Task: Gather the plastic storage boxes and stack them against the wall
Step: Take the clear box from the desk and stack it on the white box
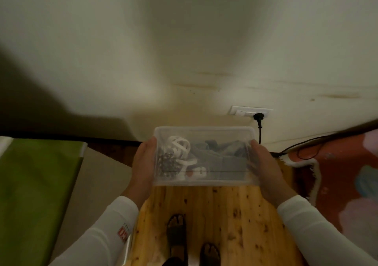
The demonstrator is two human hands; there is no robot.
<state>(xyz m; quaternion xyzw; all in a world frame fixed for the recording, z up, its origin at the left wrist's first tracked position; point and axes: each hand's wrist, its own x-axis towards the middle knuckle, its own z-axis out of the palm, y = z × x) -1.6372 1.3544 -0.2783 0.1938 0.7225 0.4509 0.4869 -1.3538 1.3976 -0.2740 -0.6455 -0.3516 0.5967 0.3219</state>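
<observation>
Clear plastic box [204,155] at frame centre, held above the wooden floor [214,214], short ends clamped between left hand [143,163] and right hand [263,163], palms pressed flat to the walls. Contents: white and grey items, blurred. Box far edge near the wall [184,51]. Wall socket [250,110] with black plug upper right of box. Green surface [34,184] at left edge; red rug [337,173] at right; floor strip between them open.

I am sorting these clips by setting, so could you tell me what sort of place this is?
Most likely a room in a home. There is a knotty wooden floor, a patterned red rug at the right, and a wall socket with a black plug in a plain pale wall.
</observation>
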